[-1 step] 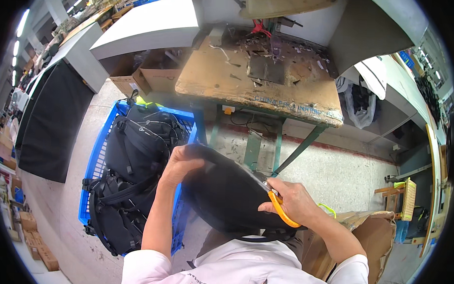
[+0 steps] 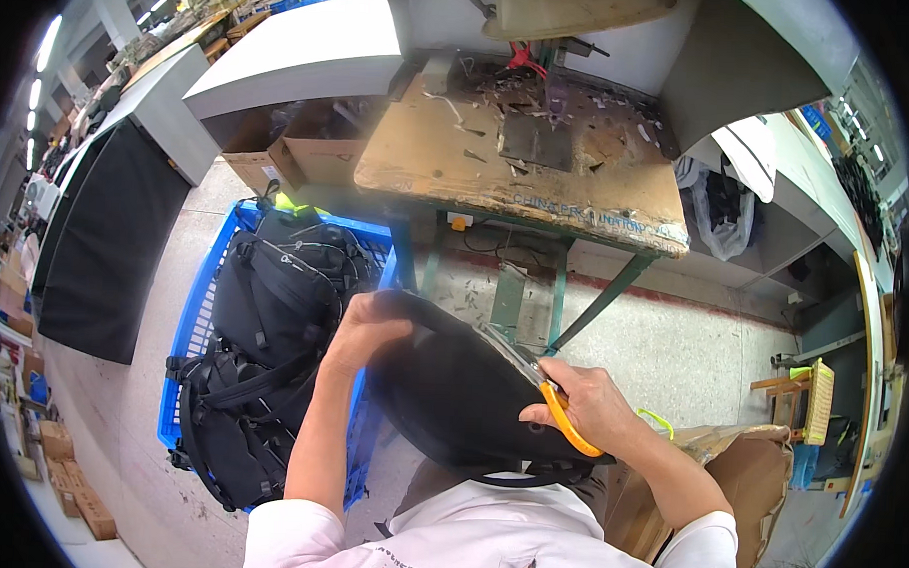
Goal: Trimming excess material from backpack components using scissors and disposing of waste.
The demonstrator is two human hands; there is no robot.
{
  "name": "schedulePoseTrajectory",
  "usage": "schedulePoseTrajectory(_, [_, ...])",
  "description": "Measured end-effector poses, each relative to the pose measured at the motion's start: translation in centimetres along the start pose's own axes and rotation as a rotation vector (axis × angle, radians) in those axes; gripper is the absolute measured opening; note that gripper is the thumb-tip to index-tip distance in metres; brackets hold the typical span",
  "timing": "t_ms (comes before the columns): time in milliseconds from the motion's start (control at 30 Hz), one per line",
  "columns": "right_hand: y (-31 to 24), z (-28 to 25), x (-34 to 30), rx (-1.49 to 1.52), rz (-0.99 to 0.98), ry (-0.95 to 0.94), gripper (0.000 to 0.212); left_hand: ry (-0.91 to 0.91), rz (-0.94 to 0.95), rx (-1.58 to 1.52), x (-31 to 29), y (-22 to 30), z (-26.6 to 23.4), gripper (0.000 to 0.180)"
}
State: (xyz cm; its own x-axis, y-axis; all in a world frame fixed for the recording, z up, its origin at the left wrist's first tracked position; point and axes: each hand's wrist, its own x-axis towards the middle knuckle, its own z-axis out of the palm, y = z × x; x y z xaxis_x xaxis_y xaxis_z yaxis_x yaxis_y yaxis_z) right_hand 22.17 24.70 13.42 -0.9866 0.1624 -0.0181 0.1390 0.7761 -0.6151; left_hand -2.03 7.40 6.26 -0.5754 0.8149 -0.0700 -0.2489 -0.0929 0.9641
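A large, rounded black fabric piece [image 2: 446,384], possibly a bag, is held up in front of my body. My left hand [image 2: 365,331] grips its upper left edge, thumb on top and the other fingers hidden behind. In my right hand [image 2: 590,404] is a pair of scissors [image 2: 568,424] with orange handles. Their metal blades point up and left along the fabric's upper right edge. Whether the blades are cutting anything there cannot be made out. Just left of my left forearm stands a blue plastic crate [image 2: 184,345] filled with black backpacks [image 2: 274,298].
Ahead is a worn wooden worktable [image 2: 429,163] on green metal legs, littered with scraps. Cardboard boxes [image 2: 314,157] sit beneath the white bench at the upper left. Brown cardboard [image 2: 738,474] stands by my right elbow, and a small stool [image 2: 819,397] is farther right.
The scissors' blades show more clearly and look slightly farther apart along the fabric edge. Both hands stay in nearly the same place.
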Motion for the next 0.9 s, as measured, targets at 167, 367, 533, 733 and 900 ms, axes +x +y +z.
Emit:
schedulePoseTrajectory(167, [0.2, -1.0, 0.3, 0.144, 0.083, -0.073, 0.058, -0.025, 0.028, 0.041, 0.1, 0.4, 0.5, 0.024])
schedulePoseTrajectory(367, [-0.6, -2.5, 2.6, 0.019, 0.016, -0.108, 0.079, -0.185, 0.061, 0.215, -0.2, 2.3, 3.1, 0.029])
schedulePoseTrajectory(533, [-0.7, -3.6, 3.6, 0.025, -0.032, -0.165, 0.082, -0.177, 0.053, 0.176, -0.3, 3.3, 4.9, 0.026])
schedulePoseTrajectory(733, [-1.0, -5.3, 4.4, 0.026, -0.136, -0.178, 0.071, -0.198, 0.038, 0.208, -0.2, 3.6, 5.0, 0.027])
schedulePoseTrajectory(900, [-1.0, -6.2, 4.7, 0.006, -0.116, -0.282, 0.059, -0.219, 0.066, 0.247, 0.0, 3.7, 5.3, 0.028])
